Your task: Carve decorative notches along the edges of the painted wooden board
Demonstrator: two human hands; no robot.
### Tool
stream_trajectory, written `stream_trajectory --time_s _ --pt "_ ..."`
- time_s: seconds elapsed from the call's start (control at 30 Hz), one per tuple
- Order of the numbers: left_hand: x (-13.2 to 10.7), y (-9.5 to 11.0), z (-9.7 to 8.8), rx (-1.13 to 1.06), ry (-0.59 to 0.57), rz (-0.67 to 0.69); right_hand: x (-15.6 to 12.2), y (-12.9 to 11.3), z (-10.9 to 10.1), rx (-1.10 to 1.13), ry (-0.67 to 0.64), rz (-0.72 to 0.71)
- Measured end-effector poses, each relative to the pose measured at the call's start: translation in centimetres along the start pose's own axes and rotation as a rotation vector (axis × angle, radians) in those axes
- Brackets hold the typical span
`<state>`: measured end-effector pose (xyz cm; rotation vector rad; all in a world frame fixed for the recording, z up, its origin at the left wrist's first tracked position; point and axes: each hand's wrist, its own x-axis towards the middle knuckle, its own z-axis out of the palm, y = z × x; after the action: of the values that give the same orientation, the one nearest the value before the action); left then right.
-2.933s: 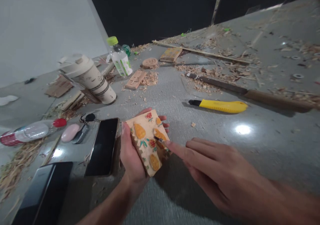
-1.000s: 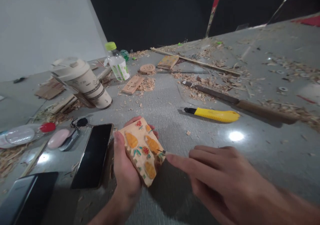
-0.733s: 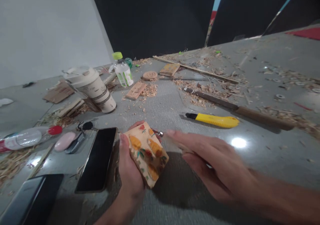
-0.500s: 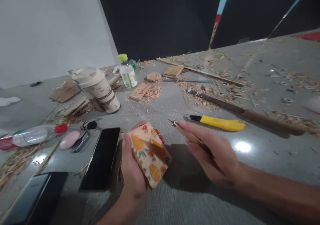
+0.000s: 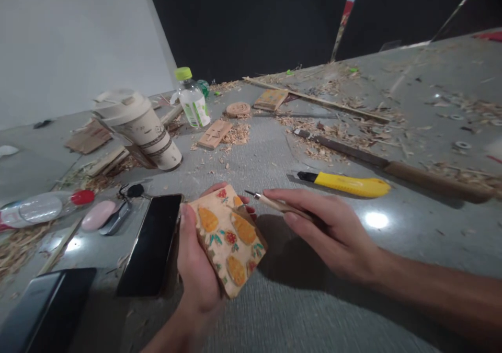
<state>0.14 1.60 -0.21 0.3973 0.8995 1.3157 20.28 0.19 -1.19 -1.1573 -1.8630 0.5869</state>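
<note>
My left hand (image 5: 202,269) is wrapped round a small wooden block (image 5: 229,240), its fingers showing behind the far edge. Orange and red fruit shapes with green leaves are carved and painted on the block's face, which is tilted towards me. In my right hand (image 5: 333,232) is a carving knife (image 5: 280,204) with a pale wooden handle and a thin metal tip. That tip points left, just above the block's upper right corner and apart from it. Beyond my right hand lies a yellow utility knife (image 5: 349,183).
Left of the block lie a phone (image 5: 151,248), a car key (image 5: 114,218) and a plastic bottle (image 5: 43,210). Farther back stand a paper cup (image 5: 145,133) and a green-capped bottle (image 5: 192,102), near carved wood pieces (image 5: 215,134). A long file (image 5: 353,151) lies at right among wood shavings.
The carving knife has turned flatter, its tip now nearer the block's upper right corner. Its shadow has left most of the block's face. The view has shifted slightly.
</note>
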Motion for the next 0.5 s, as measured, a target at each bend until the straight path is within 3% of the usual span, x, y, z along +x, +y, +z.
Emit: stream_trajectory --time_s 0.2,0.5 --pt "0.0 0.03 0.3 0.002 0.031 -0.013 0.28 0.32 0.14 0.036 0.009 0.092" --pt "0.01 0.01 0.24 0.019 -0.001 -0.006 0.37 0.44 0.22 0.051 0.002 0.077"
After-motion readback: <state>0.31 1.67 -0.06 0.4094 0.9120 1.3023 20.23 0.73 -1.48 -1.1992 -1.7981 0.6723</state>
